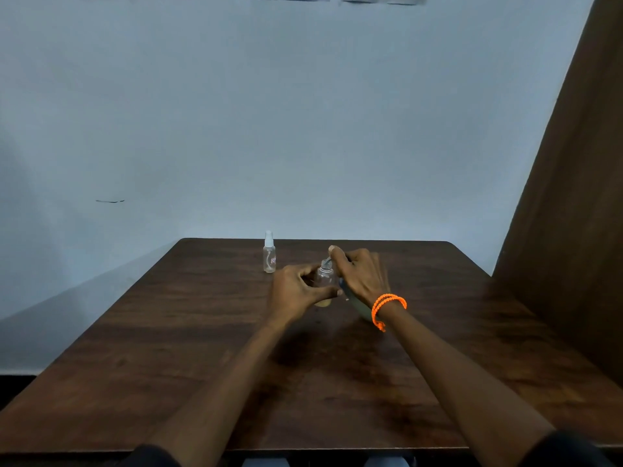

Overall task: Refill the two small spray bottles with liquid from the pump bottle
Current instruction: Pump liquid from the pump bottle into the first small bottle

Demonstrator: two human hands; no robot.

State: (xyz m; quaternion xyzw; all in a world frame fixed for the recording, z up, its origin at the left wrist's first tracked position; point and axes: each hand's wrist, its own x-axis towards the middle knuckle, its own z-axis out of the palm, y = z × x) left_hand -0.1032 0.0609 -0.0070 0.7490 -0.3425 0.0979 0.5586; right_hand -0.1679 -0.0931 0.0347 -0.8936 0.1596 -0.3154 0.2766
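clear bottle ctr frame, yellowish liq at base | L grip holds body | R grip pinches top | 2nd spray bottle upright, upper-left of it on tabletop

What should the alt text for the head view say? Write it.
Over a dark wooden table, the left hand grips a small clear bottle while the right hand holds its top. A capped spray bottle stands behind, untouched.

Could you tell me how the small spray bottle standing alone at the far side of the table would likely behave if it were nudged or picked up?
The spray bottle stands tall and narrow on a small base, so a sideways nudge would probably tip it. It looks like clear plastic and nearly empty, so likely light. On its side, the round body might roll on the table.
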